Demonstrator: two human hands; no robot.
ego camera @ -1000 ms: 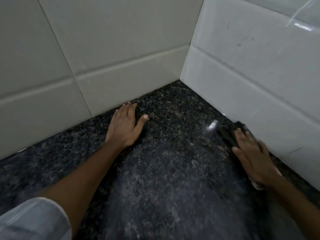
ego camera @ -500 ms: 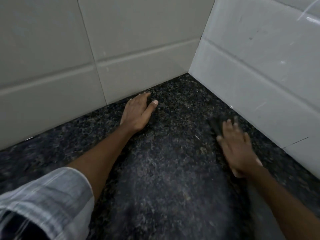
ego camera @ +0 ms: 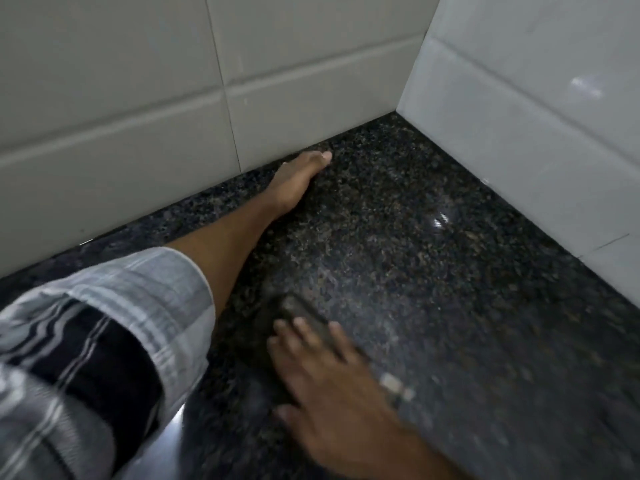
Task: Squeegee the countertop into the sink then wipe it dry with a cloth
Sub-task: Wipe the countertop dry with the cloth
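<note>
Cloth (ego camera: 300, 315): dark and blurred, it lies flat on the countertop (ego camera: 433, 271) in the near middle of our view, under our right hand; we judge it to be the drying cloth, though the blur keeps us from being sure.
Right hand (ego camera: 332, 375): we press it down with straight, spread fingers (ego camera: 300, 325) laid over the cloth's near edge (a flat palm spreads the pressure, which suits wiping). Nothing is curled round the cloth.
Left hand (ego camera: 298, 178): it rests flat and relaxed on the stone at the far side, right against the foot of the far tiled wall (ego camera: 138, 98), holding nothing; we read this as a brace while we lean in.
Sleeve (ego camera: 104, 323): striped, it fills the near left.
Side wall (ego camera: 536, 116): white tiles on the right, well apart from the cloth.
Sink: not in view.
Stage: we judge the drying wipe to be under way, with the right part of the stone to cover yet.
</note>
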